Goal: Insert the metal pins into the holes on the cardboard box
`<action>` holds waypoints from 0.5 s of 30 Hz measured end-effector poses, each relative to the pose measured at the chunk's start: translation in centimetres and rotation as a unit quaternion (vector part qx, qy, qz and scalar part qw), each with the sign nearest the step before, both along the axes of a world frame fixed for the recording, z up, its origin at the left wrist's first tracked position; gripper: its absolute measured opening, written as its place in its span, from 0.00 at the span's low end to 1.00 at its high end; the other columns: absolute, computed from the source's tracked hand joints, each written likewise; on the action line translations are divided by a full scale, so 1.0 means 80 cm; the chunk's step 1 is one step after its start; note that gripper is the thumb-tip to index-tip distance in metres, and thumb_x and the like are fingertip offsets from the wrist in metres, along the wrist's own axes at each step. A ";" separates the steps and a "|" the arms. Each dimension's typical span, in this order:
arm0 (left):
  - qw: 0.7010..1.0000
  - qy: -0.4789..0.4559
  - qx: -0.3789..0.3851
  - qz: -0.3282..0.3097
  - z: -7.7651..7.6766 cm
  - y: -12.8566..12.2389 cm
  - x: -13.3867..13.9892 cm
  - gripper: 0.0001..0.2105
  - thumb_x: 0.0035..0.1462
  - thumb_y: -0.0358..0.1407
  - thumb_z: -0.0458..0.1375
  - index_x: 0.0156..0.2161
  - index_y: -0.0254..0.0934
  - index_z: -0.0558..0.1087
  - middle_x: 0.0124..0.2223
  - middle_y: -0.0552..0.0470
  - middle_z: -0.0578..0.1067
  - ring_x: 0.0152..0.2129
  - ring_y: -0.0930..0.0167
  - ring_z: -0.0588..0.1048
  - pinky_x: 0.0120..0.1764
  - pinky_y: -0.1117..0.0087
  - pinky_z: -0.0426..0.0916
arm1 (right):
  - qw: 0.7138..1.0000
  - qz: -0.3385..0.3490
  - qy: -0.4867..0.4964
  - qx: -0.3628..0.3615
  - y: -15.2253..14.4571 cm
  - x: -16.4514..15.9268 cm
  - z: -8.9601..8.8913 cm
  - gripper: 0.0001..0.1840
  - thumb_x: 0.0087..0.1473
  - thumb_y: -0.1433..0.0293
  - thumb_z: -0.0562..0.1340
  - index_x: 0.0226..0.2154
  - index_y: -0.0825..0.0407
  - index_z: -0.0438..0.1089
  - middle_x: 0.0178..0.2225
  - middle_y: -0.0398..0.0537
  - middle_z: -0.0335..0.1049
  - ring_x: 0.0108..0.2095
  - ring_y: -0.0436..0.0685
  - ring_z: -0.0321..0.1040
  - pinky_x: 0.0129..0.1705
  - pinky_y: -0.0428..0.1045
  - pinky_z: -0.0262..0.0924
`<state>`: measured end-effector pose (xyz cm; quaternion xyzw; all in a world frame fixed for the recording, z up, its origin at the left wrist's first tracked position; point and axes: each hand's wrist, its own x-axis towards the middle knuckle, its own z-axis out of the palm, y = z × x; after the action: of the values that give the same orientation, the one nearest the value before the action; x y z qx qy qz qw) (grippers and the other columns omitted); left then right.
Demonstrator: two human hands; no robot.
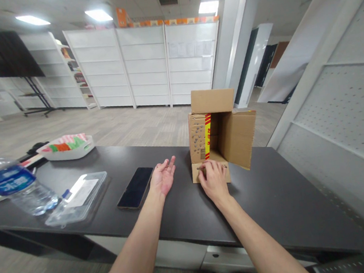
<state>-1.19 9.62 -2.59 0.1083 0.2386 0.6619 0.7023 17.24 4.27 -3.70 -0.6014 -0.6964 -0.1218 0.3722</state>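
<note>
A cardboard box (198, 136) stands on the dark table with its opening towards me and its flaps spread. Red and yellow tape runs down its front left part. At the low front flap, my right hand (214, 179) has its fingers bent against the cardboard, and the fingertips are partly hidden. Small dark marks show on the flap at both sides of the fingers; what they are I cannot make out. My left hand (163, 177) is held palm up with fingers apart and nothing in it. It is nearest to a black smartphone (136, 187) lying flat to its left.
Left on the table (276, 200) are a clear plastic case (92, 198), a water bottle (15, 183) with a blue cap, and a white basket (71, 153) holding colourful packets. A perforated panel (352, 89) borders the right side. White shelving (143, 66) stands behind.
</note>
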 end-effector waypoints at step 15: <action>1.000 0.001 0.001 0.001 -0.001 0.001 0.000 0.15 0.44 0.21 0.61 0.18 0.34 0.59 0.27 0.59 0.76 0.41 0.68 0.77 0.56 0.62 0.54 | 1.000 0.006 0.013 0.013 0.001 0.001 0.000 0.05 0.56 0.73 0.54 0.34 0.52 0.65 0.42 0.52 0.68 0.43 0.61 0.59 0.45 0.53 0.48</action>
<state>-1.17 9.69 -2.65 0.1093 0.2387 0.6626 0.7014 17.30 4.39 -3.69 -0.5939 -0.6934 -0.1210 0.3897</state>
